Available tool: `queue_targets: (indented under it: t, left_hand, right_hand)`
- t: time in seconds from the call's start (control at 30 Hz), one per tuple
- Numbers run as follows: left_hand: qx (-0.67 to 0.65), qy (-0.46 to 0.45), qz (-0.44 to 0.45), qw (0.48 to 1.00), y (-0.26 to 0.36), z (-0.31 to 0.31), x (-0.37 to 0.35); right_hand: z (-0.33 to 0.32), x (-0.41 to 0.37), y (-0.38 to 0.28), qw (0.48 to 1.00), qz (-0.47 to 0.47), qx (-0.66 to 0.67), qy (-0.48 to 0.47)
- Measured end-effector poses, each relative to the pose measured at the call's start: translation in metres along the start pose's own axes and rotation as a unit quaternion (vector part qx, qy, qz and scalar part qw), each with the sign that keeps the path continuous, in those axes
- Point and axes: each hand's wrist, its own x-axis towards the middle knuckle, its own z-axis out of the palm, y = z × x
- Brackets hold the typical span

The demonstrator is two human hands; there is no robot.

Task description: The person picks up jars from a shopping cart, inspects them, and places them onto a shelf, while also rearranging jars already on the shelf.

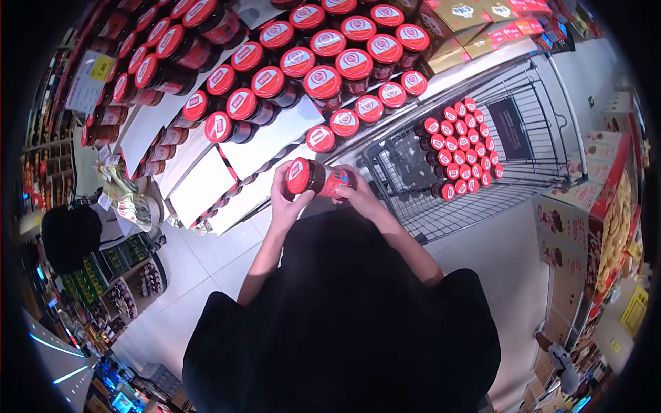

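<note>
In front of my body, a dark jar with a red lid [299, 176] is tilted in my left hand [284, 199], its lid turned up toward the camera. Beside it, my right hand [358, 195] wraps round a red-labelled jar [339, 182]; the two jars touch or nearly touch. Just beyond both hands, several red-lidded jars [322, 81] stand in rows on a tiered display. To the right, a metal shopping cart [551, 124] holds a block of several red-lidded jars [460, 147].
Boxes are stacked at the display's upper right, near a price tag-free ledge [441, 76]. A price sign [92, 77] hangs at upper left. Cartons [568, 234] stand right of the cart. A person in a black cap [69, 237] is at the left.
</note>
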Motion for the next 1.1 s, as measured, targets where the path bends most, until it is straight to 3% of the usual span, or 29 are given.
queue_targets:
  t: [0.07,0.13,0.23,0.27,0.4,0.63,0.7,0.73,0.87,1.1]
  left_hand:
    - [0.033,0.112,0.034,0.993,-0.003,-0.010,-0.005]
    - [0.082,0.161,0.067,0.981,-0.011,-0.021,-0.003]
    - [0.193,0.238,0.108,0.946,-0.015,-0.032,0.005]
    - [0.207,0.240,0.101,0.943,-0.015,-0.033,0.008]
    - [0.274,0.224,0.089,0.931,-0.027,-0.036,0.027]
    - [0.259,0.179,0.030,0.949,-0.059,-0.022,0.041]
    - [0.311,0.185,0.015,0.932,-0.063,-0.022,0.046]
    - [0.376,0.188,0.072,0.904,-0.065,-0.023,0.048]
    - [0.282,0.164,0.020,0.945,-0.054,-0.018,0.045]
    - [0.244,0.130,0.048,0.960,-0.070,-0.023,0.027]
  right_hand:
    - [0.022,0.016,0.012,0.998,0.042,0.057,0.001]
    - [0.042,0.030,0.021,0.990,0.069,0.120,-0.006]
    - [0.056,0.047,0.037,0.990,0.096,0.096,0.037]
    - [0.055,0.051,0.040,0.986,0.130,0.052,0.088]
    - [0.054,0.054,0.038,0.981,0.131,-0.060,0.132]
    - [0.034,0.035,0.046,0.971,0.157,-0.140,0.114]
    - [0.027,0.034,0.052,0.970,0.152,-0.145,0.125]
    - [0.024,0.032,0.052,0.969,0.148,-0.148,0.130]
    - [0.015,0.029,0.055,0.961,0.141,-0.184,0.153]
    - [-0.018,0.007,0.057,0.955,0.155,-0.124,0.221]
